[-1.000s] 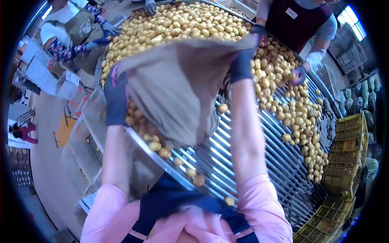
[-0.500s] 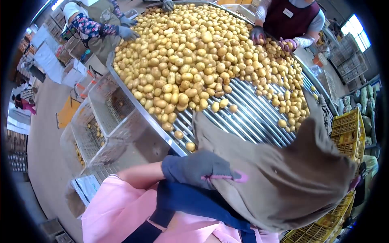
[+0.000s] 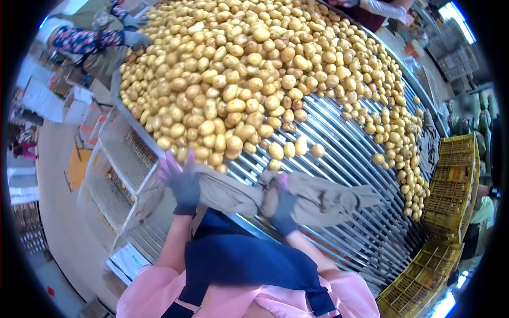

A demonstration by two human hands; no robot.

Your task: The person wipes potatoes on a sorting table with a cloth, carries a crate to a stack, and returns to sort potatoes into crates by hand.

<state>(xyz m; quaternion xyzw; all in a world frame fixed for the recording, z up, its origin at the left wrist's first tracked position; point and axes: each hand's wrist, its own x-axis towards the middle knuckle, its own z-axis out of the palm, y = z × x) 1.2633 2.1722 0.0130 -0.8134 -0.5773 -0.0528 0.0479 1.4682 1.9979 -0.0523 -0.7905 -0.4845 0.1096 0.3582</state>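
Observation:
A grey-brown cloth (image 3: 328, 199) lies bunched lengthwise along the near edge of the roller table (image 3: 339, 140). My left hand (image 3: 184, 185), in a dark glove with pink fingertips, is at the cloth's left end with fingers spread. My right hand (image 3: 282, 208), gloved alike, grips the middle of the cloth, where it is gathered into folds. Some of its fingers are hidden by the fabric. Beyond both hands, a large heap of potatoes (image 3: 222, 90) covers the far and left part of the rollers. A few loose potatoes (image 3: 289, 149) lie just past the cloth.
White plastic crates (image 3: 119, 175) stand left of the table. Yellow crates (image 3: 450, 185) stand at the right, beside a dark crumpled cloth (image 3: 428, 143). A co-worker's gloved hand (image 3: 137, 40) touches the heap at far left; another co-worker's sleeve (image 3: 384, 8) shows at far right.
The cloth was held up and billowing over the right side; now it lies gathered on the table edge. My left hand has moved left and opened. My right hand has come into clear view.

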